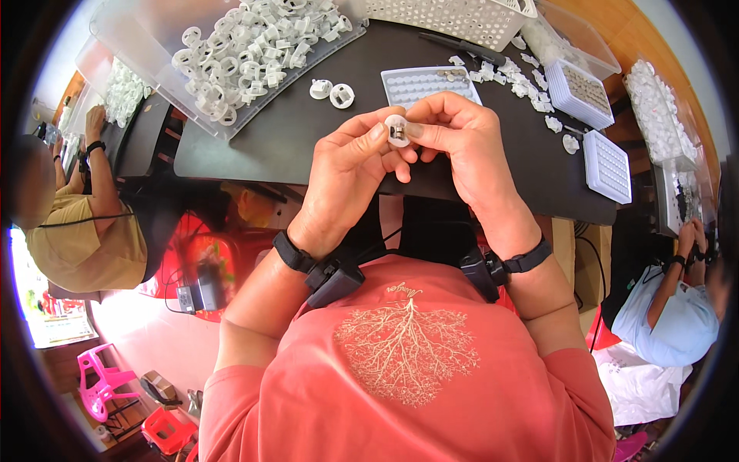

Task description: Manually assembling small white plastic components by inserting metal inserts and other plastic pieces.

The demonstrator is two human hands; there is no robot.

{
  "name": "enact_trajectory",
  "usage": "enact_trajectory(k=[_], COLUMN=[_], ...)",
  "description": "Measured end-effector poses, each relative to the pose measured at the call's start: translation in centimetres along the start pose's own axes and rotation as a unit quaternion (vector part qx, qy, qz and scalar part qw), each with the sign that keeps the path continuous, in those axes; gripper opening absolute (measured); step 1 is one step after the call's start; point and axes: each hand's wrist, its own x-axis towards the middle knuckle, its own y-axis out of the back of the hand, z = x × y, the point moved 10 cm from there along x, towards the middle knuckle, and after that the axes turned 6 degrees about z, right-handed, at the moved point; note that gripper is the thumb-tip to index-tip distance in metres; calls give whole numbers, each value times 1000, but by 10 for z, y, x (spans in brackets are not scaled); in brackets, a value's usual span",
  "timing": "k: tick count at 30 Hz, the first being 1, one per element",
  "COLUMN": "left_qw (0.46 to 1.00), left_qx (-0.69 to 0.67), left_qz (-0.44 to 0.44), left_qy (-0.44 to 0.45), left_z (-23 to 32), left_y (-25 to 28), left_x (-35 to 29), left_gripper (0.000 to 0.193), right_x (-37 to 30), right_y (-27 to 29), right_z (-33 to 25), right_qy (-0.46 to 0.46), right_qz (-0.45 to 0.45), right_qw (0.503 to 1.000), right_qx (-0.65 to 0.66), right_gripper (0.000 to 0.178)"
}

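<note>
Tabletop, broad, dark and smooth, lies under and ahead of both hands. Ahead of the left hand and further left: large clear plastic bin, heaped with translucent white moulded parts, ring-shaped with raised blocky lugs. Ahead of the right hand, at the far side: off-white perforated plastic basket.

Left hand: thumb and fingers closed in a pinch. Right hand: also pinched, thumb laid on the same piece from the right.

Right of the right hand: stack of pale plastic trays; below it, single pale shallow tray with rows of wells. Just beyond the fingers: pale blue-grey welled tray. Between that and the stack: scattered irregular white plastic bits. Just ahead of the left hand: two loose white round parts, side by side.

Held between both hands: small white round plastic part, shiny metallic insert at its middle.

Judgement: step in hand looks like fitting or checking the insert; cannot tell which. Next move calls for a steady left pinch and light, even right-thumb pressure, as the smooth rim could slip.
</note>
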Motion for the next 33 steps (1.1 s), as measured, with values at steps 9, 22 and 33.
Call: enact_trajectory(k=[9,22,33], left_qw=[999,996,996], left_qx=[31,55,47], left_qz=[3,7,25], left_qy=[-43,-64,-76], left_z=[3,5,5], left_y=[-2,-6,-8], left_x=[-4,-6,-7], left_gripper=[40,39,31], right_x=[-5,-8,-15], right_y=[-12,-11,-8], right_z=[-8,-9,-14], right_qy=[59,79,132], right_qz=[-7,-21,-38], right_qw=[998,997,990], right_qx=[12,11,-21], right_gripper=[7,7,5])
